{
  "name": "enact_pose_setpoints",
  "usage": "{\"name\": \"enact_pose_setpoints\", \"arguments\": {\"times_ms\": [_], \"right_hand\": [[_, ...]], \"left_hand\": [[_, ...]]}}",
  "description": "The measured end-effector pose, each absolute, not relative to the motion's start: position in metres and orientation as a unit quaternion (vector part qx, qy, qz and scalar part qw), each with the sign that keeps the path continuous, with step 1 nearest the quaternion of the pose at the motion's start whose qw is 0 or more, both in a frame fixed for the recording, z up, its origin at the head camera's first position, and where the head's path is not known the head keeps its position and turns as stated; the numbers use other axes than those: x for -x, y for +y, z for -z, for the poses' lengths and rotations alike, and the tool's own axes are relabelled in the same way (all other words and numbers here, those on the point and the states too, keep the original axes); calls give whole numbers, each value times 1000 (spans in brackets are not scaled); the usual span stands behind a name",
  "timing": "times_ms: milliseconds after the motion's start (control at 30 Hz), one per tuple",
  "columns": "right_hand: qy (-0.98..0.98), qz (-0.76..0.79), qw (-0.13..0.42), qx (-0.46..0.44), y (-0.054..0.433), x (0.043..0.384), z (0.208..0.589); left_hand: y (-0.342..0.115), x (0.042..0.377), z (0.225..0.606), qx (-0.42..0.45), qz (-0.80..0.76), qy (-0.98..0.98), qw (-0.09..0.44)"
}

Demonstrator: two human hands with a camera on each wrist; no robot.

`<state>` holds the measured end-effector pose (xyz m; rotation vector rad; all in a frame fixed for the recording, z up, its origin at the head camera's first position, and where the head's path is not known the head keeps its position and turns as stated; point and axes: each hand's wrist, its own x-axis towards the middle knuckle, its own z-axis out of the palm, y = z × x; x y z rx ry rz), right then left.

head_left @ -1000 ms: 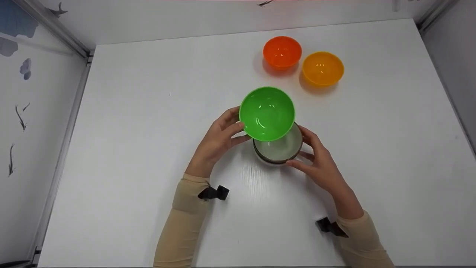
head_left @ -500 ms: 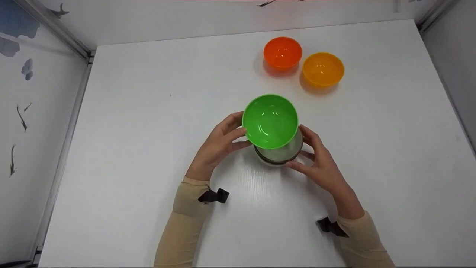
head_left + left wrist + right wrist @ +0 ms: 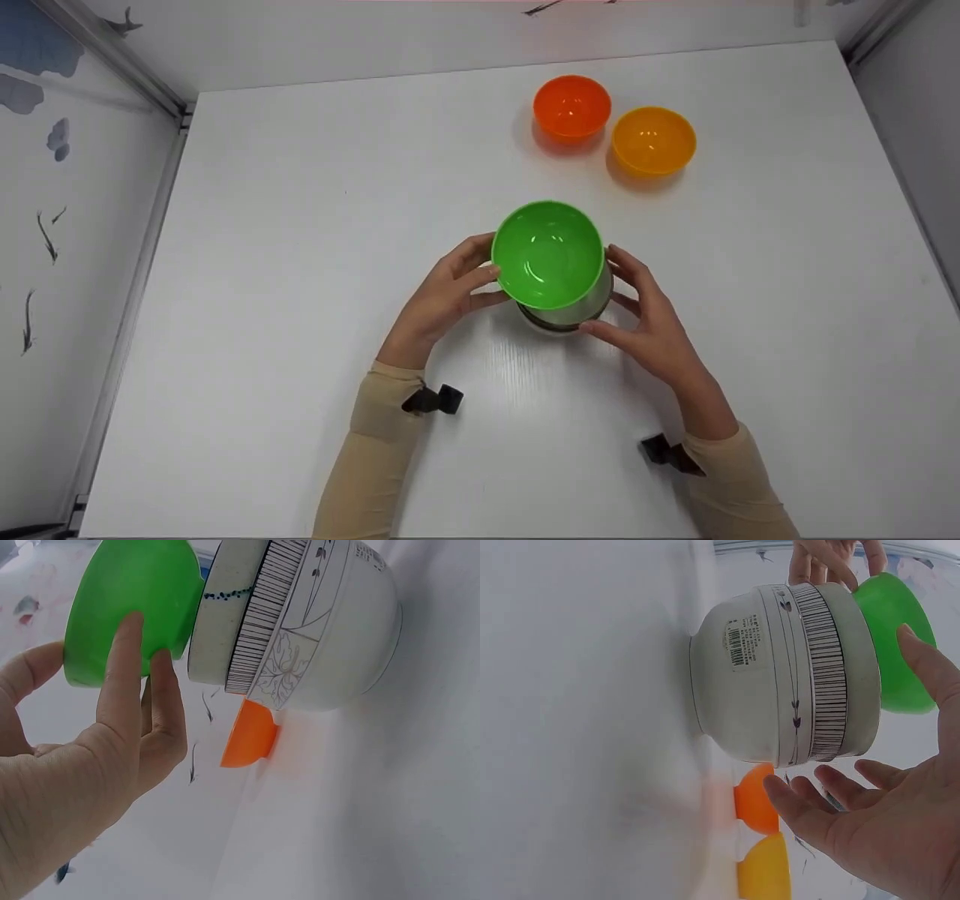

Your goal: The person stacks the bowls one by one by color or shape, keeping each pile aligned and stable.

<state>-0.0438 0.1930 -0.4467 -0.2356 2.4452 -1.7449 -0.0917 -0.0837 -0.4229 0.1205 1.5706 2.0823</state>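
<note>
My left hand [image 3: 448, 296] grips a green bowl [image 3: 549, 255] by its left side, thumb near the rim and fingers underneath. The bowl is held upright over a stack of nested white patterned bowls [image 3: 570, 313] on the table, hiding much of the stack's top. In the left wrist view, the green bowl's base [image 3: 161, 607] is close to the stack's upper rim; contact cannot be told. My right hand [image 3: 652, 330] is spread around the stack's right side, fingers relaxed. In the right wrist view its fingertips [image 3: 776, 787] lie close beside the white bowls [image 3: 780, 675].
An orange bowl [image 3: 572, 109] and a yellow bowl [image 3: 654, 142] stand upright side by side at the back of the white table [image 3: 300, 225]. A wall panel [image 3: 90, 225] rises along the left, another behind.
My left hand has brought the green bowl nearer to me and slightly right, covering more of the white stack. My right hand's fingers have spread slightly; it otherwise stays by the stack.
</note>
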Motion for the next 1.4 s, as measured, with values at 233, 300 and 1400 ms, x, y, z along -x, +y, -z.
{"name": "enact_pose_setpoints", "arguments": {"times_ms": [233, 300, 1400], "right_hand": [[813, 574, 39, 90, 190, 45, 441], [812, 575, 32, 96, 190, 46, 440], [803, 579, -20, 143, 185, 45, 440]], "left_hand": [[-81, 90, 424, -50, -758, 595, 262], [-80, 89, 424, -50, -756, 598, 262], [-62, 56, 434, -174, -550, 815, 58]]}}
